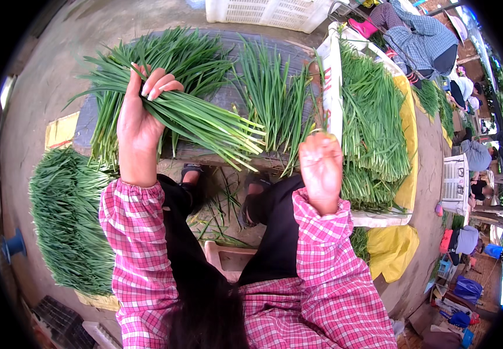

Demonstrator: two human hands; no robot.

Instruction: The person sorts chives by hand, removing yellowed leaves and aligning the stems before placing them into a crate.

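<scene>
My left hand [146, 100] grips a bunch of garlic chives [207, 124], its pale cut ends pointing right over the low table [229, 54]. Under and behind it lies a thick pile of garlic chives [190, 56]. To the right, a thinner spread of chives [273, 100] rests on the same table. My right hand [321, 163] is raised near the table's right end, fingers curled and blurred. Something thin and yellowish shows at its fingertips; I cannot tell whether the hand holds it.
A white foam box [334, 78] heaped with chives [373, 118] stands at the right, beside a yellow sack [393, 251]. Stacked chives [68, 222] lie on the ground at left. A white plastic crate [260, 13] is beyond the table. Other people [421, 43] sit at far right.
</scene>
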